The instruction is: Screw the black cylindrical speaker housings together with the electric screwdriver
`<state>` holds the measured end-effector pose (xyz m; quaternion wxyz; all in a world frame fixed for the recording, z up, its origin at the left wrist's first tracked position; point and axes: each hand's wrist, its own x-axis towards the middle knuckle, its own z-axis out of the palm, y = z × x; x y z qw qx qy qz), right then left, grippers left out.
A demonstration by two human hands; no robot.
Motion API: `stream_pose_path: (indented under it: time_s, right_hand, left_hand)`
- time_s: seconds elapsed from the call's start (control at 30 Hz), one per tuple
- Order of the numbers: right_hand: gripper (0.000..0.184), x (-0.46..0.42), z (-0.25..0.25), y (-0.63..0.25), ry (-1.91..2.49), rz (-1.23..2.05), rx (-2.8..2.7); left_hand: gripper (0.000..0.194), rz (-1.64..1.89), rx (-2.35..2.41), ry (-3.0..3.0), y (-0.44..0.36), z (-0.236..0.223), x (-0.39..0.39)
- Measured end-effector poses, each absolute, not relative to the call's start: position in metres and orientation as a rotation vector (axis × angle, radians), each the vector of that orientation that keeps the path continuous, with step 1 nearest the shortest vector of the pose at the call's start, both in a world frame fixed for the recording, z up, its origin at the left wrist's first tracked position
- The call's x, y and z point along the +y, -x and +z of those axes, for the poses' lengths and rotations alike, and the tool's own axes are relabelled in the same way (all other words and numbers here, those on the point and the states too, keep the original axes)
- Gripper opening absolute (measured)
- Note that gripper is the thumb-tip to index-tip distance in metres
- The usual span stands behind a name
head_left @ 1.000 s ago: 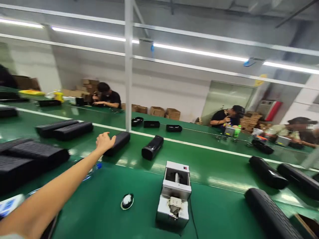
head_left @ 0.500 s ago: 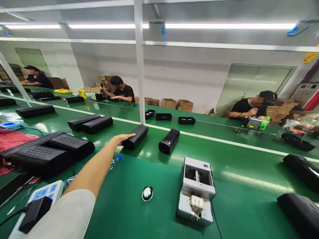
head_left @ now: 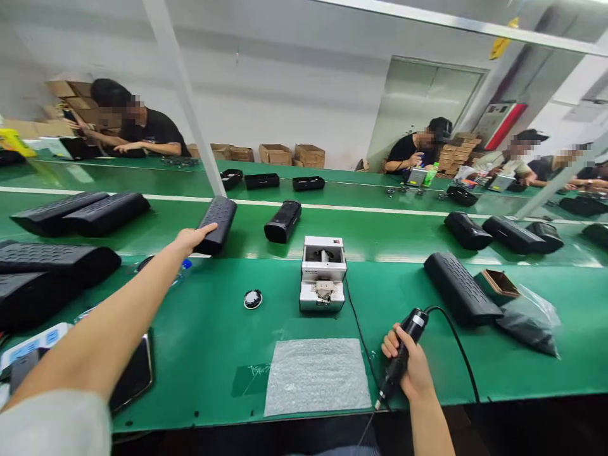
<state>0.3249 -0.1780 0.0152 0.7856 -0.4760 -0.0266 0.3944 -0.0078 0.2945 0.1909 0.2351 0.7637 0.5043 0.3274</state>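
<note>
My left hand (head_left: 194, 237) reaches far forward and grips the near end of a long black speaker housing (head_left: 221, 218) with a dimpled top. One finger lies over the top; the others are partly hidden. In my right hand (head_left: 411, 364), near the front edge, is a black electric screwdriver (head_left: 398, 364), its tip pointing down and toward me, its cable running off to the right. A second black housing (head_left: 284, 221) lies to the right of the gripped one. Between my hands stand a grey-white screw feeder (head_left: 323, 275) and a small round speaker driver (head_left: 253, 299).
A foam sheet (head_left: 317, 378) lies at the front edge. Black housings (head_left: 460, 288), a small open box (head_left: 498, 285) and a plastic bag (head_left: 532, 320) are at right. A phone (head_left: 137, 373) and power strip (head_left: 35, 345) are at left. Several co-workers sit opposite.
The view has swung right and down, so my right hand with the screwdriver and the foam sheet now show. My left hand is still on the same speaker housing.
</note>
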Motion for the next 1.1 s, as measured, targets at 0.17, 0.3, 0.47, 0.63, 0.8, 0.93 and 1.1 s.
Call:
stream_pose_path:
  time_s: [0.17,0.3,0.47,0.63,0.8,0.93,1.1]
  right_hand:
    - [0.029,-0.182,0.007,-0.330,0.980,0.879,-0.038]
    - [0.027,-0.184,0.002,-0.333,0.944,0.885,-0.036]
    - [0.028,-0.184,0.004,-0.332,0.922,0.876,-0.077]
    - [0.032,-0.185,0.004,-0.331,0.921,0.843,-0.115]
    - [0.034,-0.190,0.001,-0.330,0.912,0.798,-0.128]
    - [0.030,-0.196,0.001,-0.327,0.885,0.817,-0.141]
    - [0.047,-0.205,0.006,-0.337,0.868,0.814,-0.170]
  left_hand:
    - [0.099,0.851,1.636,-1.999,0.068,0.186,0.227]
    - [0.110,0.889,1.503,-2.217,0.104,0.167,0.129]
    - [0.081,0.812,0.789,-2.938,0.061,0.121,0.023]
    - [0.088,0.808,0.447,-3.094,-0.006,0.081,0.000]
    - [0.085,0.883,0.398,-3.105,-0.018,0.061,-0.001]
    - [0.067,0.911,0.416,-3.055,0.000,0.049,-0.020]
    - [0.041,1.122,0.448,-2.885,0.003,0.027,-0.047]
